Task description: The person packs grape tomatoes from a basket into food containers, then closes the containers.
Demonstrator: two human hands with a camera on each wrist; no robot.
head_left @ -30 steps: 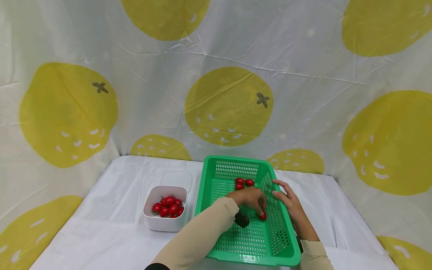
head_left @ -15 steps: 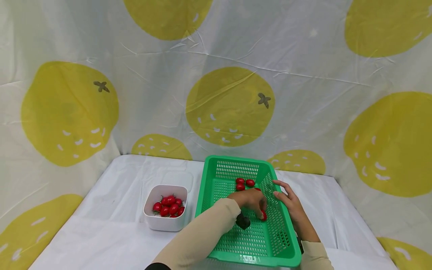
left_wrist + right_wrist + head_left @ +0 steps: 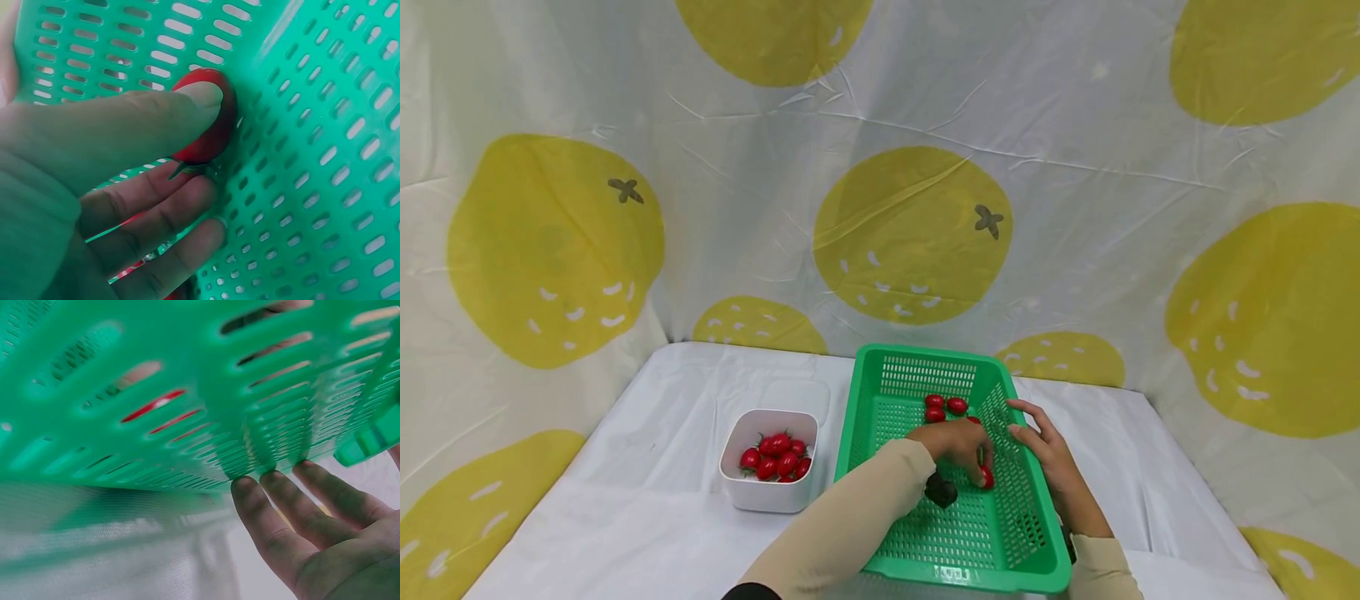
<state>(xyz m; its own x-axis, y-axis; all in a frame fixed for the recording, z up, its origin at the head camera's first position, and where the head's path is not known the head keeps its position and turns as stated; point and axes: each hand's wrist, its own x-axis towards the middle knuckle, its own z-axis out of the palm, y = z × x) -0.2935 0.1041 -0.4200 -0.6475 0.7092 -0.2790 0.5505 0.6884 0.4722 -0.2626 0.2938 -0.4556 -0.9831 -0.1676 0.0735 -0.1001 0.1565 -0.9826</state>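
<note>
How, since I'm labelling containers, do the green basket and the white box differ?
The green basket is large; the white box is much smaller. The basket's walls are slotted, while the box's look solid. The right hand touches the basket; neither hand touches the box. Both are open on top and hold small red tomatoes.
</note>
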